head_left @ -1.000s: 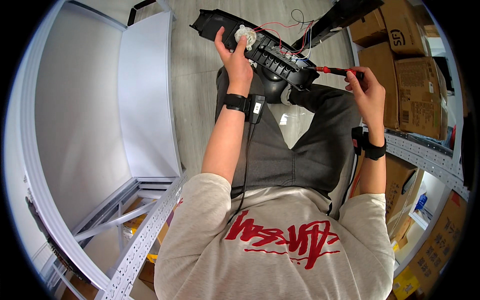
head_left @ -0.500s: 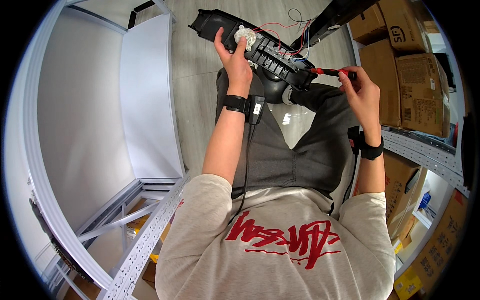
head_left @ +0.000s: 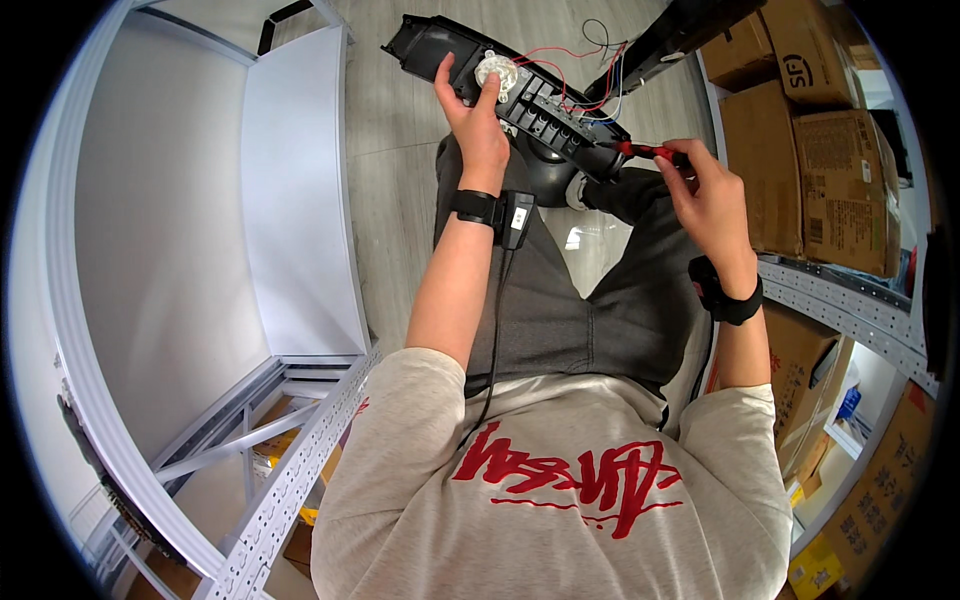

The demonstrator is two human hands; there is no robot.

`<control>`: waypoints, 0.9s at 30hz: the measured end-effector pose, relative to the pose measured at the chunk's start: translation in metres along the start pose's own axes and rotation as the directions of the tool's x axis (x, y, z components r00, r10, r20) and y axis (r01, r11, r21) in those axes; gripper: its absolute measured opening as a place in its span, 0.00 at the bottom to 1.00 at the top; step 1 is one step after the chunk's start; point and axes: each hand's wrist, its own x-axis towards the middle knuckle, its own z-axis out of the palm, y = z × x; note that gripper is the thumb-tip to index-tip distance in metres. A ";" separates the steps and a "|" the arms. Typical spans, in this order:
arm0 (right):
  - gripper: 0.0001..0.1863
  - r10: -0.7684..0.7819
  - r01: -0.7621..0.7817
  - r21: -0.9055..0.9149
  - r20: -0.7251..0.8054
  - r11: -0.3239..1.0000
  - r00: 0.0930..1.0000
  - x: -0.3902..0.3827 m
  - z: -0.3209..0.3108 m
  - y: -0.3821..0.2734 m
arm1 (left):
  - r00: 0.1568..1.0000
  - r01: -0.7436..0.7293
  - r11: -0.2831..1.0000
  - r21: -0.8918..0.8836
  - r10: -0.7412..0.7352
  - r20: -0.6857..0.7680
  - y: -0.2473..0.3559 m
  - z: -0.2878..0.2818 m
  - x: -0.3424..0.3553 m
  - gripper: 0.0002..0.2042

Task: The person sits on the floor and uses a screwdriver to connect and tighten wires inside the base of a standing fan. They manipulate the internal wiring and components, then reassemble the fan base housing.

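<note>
1. Along the right edge of the frame, brown cardboard boxes [head_left: 835,170] stand stacked on a grey metal shelf [head_left: 850,300]; the upper ones carry pale rectangular labels and dark printed marks on their sides.
2. Lower right, more brown boxes sit under that shelf, with a small blue package [head_left: 848,402] and a yellow package [head_left: 818,568] near the bottom corner.
3. At the left, a white panel [head_left: 290,190] lies flat beside a grey perforated metal rack [head_left: 290,470] in the lower left.
4. Top centre, a long black plastic housing [head_left: 540,100] rests over the person's knees, above the grey floor [head_left: 390,120].
5. Its long axis runs diagonally, from the upper left near the top edge down to the right.
6. A round white part [head_left: 493,71] sits in its open face, and red, black and white wires [head_left: 575,65] loop out from it toward the top right.
7. The left hand [head_left: 480,125] is clenched on the housing, thumb and fingers pinching around the white part.
8. The right hand [head_left: 705,190] is closed around a red-handled screwdriver [head_left: 645,151], whose tip points left into the lower right end of the housing.
9. Both wrists wear black bands; a cable hangs from the left one.
</note>
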 end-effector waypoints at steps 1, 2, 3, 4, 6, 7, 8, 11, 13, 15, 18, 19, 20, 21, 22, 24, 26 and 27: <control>0.10 -0.058 0.058 -0.021 0.000 0.998 0.998 0.000 0.001 -0.003 | 1.000 0.002 1.000 0.000 -0.002 -0.001 0.001 0.001 -0.001 0.31; 0.10 -0.071 0.071 -0.012 -0.001 0.997 0.997 0.001 0.002 -0.004 | 1.000 0.005 1.000 0.001 -0.005 -0.003 0.002 0.002 -0.001 0.31; 0.10 -0.084 0.084 -0.004 -0.003 0.996 0.996 0.001 0.003 -0.004 | 1.000 0.003 1.000 -0.003 -0.003 -0.002 0.002 0.002 -0.002 0.31; 0.10 -0.097 0.097 0.005 -0.005 0.995 0.995 0.001 0.005 -0.004 | 1.000 0.002 1.000 -0.007 -0.002 -0.002 0.003 0.003 -0.002 0.31; 0.10 -0.077 0.077 -0.038 -0.015 0.996 0.997 0.003 0.007 -0.004 | 1.000 0.001 1.000 -0.013 -0.001 -0.003 0.003 0.003 -0.002 0.31; 0.10 -0.068 0.067 -0.059 -0.020 0.996 0.998 0.004 0.007 -0.003 | 1.000 0.001 1.000 -0.015 -0.001 -0.006 0.002 0.002 -0.001 0.31; 0.10 -0.075 0.071 -0.094 -0.030 0.993 0.997 0.006 0.007 -0.003 | 1.000 0.001 1.000 -0.018 -0.001 -0.008 0.002 0.002 -0.001 0.31; 0.14 -0.079 0.067 -0.198 -0.051 0.978 0.996 0.009 0.006 -0.003 | 1.000 -0.007 1.000 -0.008 0.007 -0.030 0.003 0.002 -0.001 0.31; 0.18 -0.058 0.039 -0.267 -0.063 0.963 0.996 0.010 0.004 -0.005 | 1.000 -0.005 1.000 -0.021 0.005 -0.029 0.003 0.004 -0.002 0.31; 0.20 -0.076 0.050 -0.335 -0.066 0.941 0.995 0.010 0.004 -0.003 | 1.000 -0.008 1.000 -0.023 0.007 -0.027 0.004 0.004 -0.002 0.31; 0.21 -0.058 0.035 -0.440 -0.039 0.897 0.998 0.009 0.004 -0.002 | 1.000 -0.017 1.000 -0.008 0.017 -0.019 0.003 0.003 -0.001 0.31; 0.21 -0.043 0.025 -0.476 -0.027 0.879 0.999 0.009 0.004 -0.002 | 1.000 -0.021 1.000 -0.004 0.021 -0.015 0.002 0.003 -0.001 0.31; 0.20 -0.003 -0.014 -0.452 -0.038 0.892 0.999 0.009 0.005 -0.002 | 1.000 -0.024 1.000 -0.001 0.024 -0.011 0.001 0.002 -0.001 0.31; 0.19 0.037 -0.054 -0.428 -0.048 0.902 0.998 0.009 0.007 -0.001 | 0.999 -0.028 1.000 0.010 0.028 -0.015 0.000 0.001 0.000 0.31; 0.19 0.077 -0.094 -0.402 -0.057 0.911 0.995 0.009 0.009 -0.001 | 0.999 -0.032 0.999 0.021 0.033 -0.020 -0.002 0.000 0.001 0.31; 0.18 0.045 -0.061 -0.296 -0.062 0.953 0.997 0.010 0.010 -0.002 | 0.999 -0.034 0.999 0.025 0.034 -0.025 -0.002 0.000 0.001 0.31; 0.18 0.052 -0.059 -0.183 -0.043 0.981 0.998 0.011 0.010 -0.004 | 0.999 -0.028 1.000 0.011 0.028 -0.026 -0.001 0.001 -0.001 0.30; 0.18 0.070 -0.071 -0.124 -0.017 0.990 0.997 0.011 0.008 -0.007 | 0.999 -0.032 0.999 0.020 0.032 -0.027 -0.002 0.000 0.000 0.30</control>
